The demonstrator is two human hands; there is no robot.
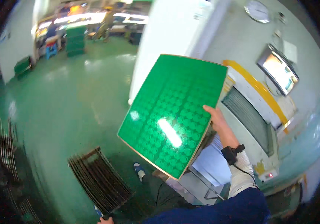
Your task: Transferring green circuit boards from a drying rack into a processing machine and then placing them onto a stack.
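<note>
A large green circuit board panel with rows of round patterns and a thin copper-coloured rim is tilted up in front of me. My right hand grips its right edge, the thumb lying on the green face and the other fingers hidden behind. At the lower edge of the picture, only part of my left hand shows, by the near corner of a dark slotted rack on the floor. Its fingers are mostly cut off, so whether it holds the rack does not show.
Beneath the panel, white-blue sheets stand in a holder. To the right are a machine with a grey grille and a wall screen. More wire racks are at far left. Green crates and people are at the back.
</note>
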